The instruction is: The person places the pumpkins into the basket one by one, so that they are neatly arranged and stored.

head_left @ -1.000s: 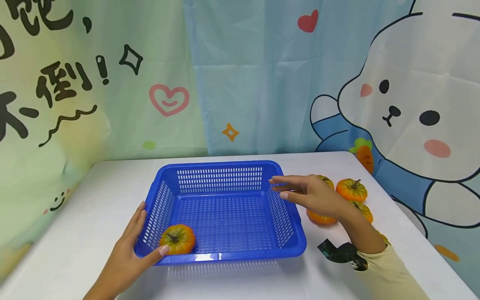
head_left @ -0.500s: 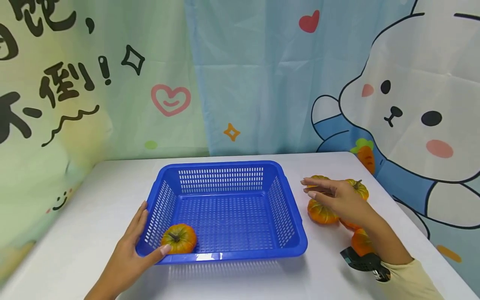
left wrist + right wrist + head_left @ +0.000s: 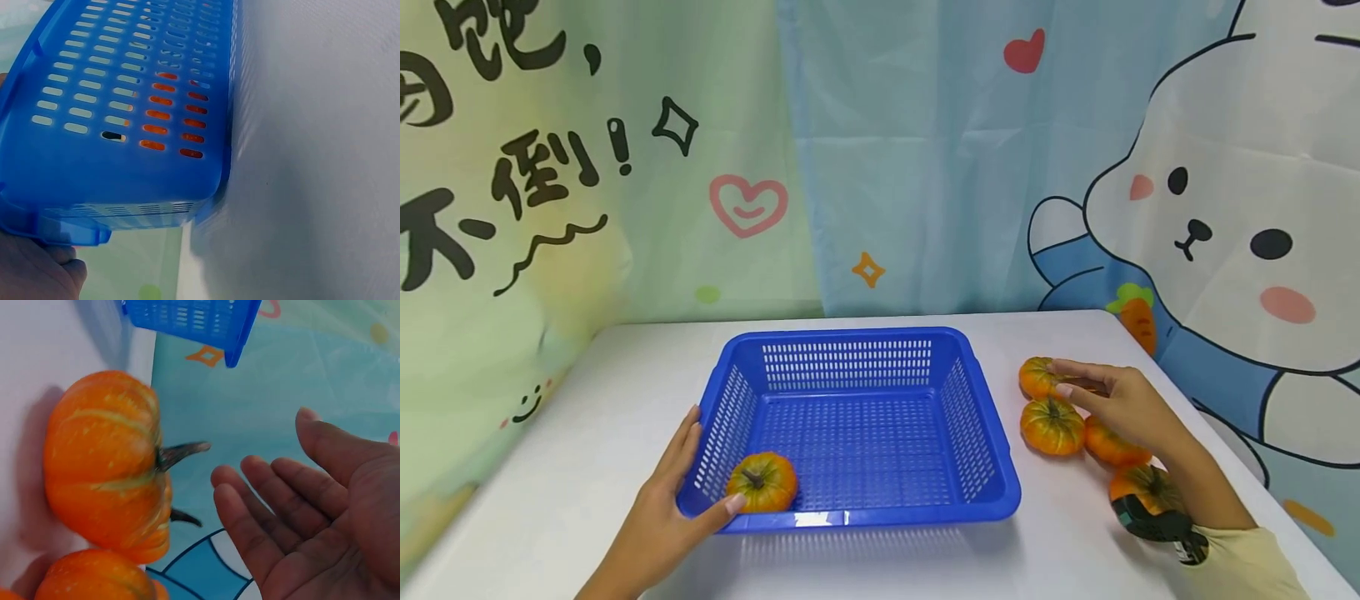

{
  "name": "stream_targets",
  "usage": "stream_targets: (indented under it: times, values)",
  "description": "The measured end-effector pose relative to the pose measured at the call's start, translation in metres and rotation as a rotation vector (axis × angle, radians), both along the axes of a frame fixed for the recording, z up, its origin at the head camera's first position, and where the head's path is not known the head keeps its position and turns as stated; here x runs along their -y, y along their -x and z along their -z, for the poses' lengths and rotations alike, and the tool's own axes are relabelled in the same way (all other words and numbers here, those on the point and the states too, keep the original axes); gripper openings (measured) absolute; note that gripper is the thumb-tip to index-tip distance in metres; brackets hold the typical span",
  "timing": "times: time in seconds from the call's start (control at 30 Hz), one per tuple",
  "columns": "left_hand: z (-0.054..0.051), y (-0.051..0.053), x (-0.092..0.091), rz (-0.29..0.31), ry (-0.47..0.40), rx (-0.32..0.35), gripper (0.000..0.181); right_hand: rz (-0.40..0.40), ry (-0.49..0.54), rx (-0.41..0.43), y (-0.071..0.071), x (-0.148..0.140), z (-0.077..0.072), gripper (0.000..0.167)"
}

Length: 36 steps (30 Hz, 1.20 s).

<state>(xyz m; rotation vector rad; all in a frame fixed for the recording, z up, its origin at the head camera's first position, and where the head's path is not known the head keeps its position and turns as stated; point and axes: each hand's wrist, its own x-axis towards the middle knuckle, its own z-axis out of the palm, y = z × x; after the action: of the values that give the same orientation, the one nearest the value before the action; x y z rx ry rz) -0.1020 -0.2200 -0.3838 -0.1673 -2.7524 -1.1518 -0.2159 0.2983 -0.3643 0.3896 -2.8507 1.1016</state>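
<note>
In the head view a blue plastic basket [image 3: 865,521] holds one small orange pumpkin [image 3: 763,482] in its near left corner. My left hand [image 3: 658,508] grips the basket's left side and near corner, thumb over the rim; the left wrist view shows the basket's slotted wall [image 3: 125,169] close up. To the right, my right hand [image 3: 1131,408] hovers over a group of pumpkins [image 3: 1052,427], fingers extended and holding nothing. The right wrist view has that hand [image 3: 312,519] apart from a pumpkin with a dark stem [image 3: 103,462], thumb spread from the fingers.
Several pumpkins stand on the white table [image 3: 925,567] right of the basket, one of them [image 3: 1146,487] partly behind the right wrist's dark strap. A printed curtain [image 3: 910,167] with a cartoon figure hangs behind the table's far edge.
My right hand has moved right, from the basket's right rim to over the pumpkins. My left hand keeps its grip on the basket. The head view has shifted slightly.
</note>
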Motion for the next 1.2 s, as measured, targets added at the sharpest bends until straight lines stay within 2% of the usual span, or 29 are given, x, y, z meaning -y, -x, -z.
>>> stream_targets:
  times: [0.1,0.2,0.5,0.73,1.0,1.2]
  values:
    - [0.001,0.000,0.000,0.012,-0.016,-0.024,0.099,0.005,-0.016,-0.009,0.003,-0.006,0.004,0.048]
    - [0.001,0.000,0.000,0.011,-0.013,-0.020,0.099,0.002,-0.027,-0.013,0.005,-0.009,0.007,0.048]
    - [0.001,0.002,0.002,0.018,-0.013,-0.017,0.100,-0.010,-0.060,0.047,0.008,-0.010,0.012,0.049]
    - [0.000,0.001,0.002,0.015,-0.011,-0.003,0.100,-0.043,-0.091,0.007,0.007,-0.003,0.012,0.044]
    - [-0.001,0.002,0.001,-0.001,0.004,0.020,0.101,-0.102,-0.044,0.050,0.008,0.010,0.018,0.048]
    - [0.000,0.002,0.001,-0.004,0.015,0.036,0.101,-0.068,-0.060,0.063,0.009,0.015,0.025,0.051]
